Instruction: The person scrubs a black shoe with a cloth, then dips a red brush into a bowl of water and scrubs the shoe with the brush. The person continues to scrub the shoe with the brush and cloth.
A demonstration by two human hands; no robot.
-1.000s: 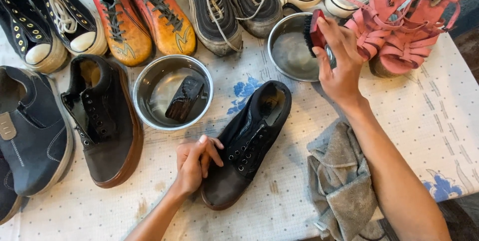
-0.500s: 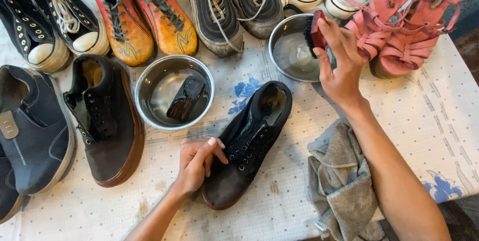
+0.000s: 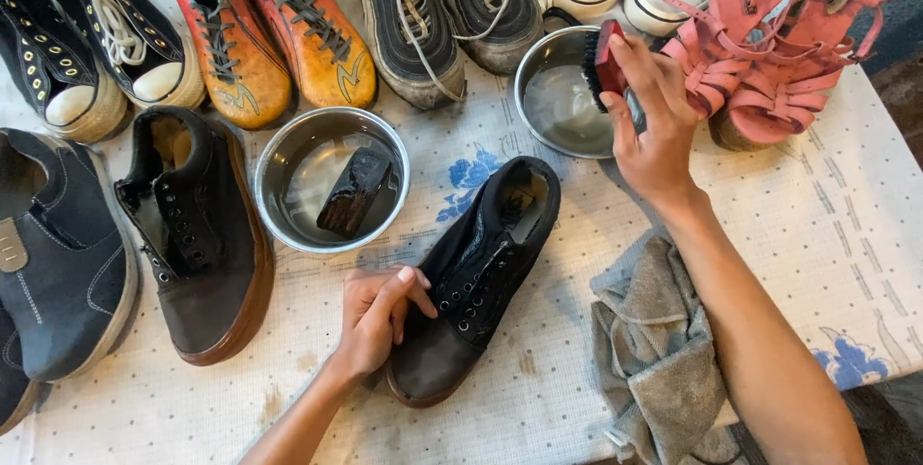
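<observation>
While lying toe-down on the dotted tablecloth (image 3: 846, 234), black shoe (image 3: 476, 277) steadied at its side by left hand (image 3: 377, 316), fingers pressed against the laces. Red-backed brush (image 3: 604, 61) clenched in right hand (image 3: 654, 114) above water bowl (image 3: 558, 90). Grey rag (image 3: 654, 359) just beside.

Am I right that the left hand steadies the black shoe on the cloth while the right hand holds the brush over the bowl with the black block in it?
Not quite: the head view shows the right hand holding the brush over the other bowl, which holds only water. The left hand does steady the black shoe.
</observation>
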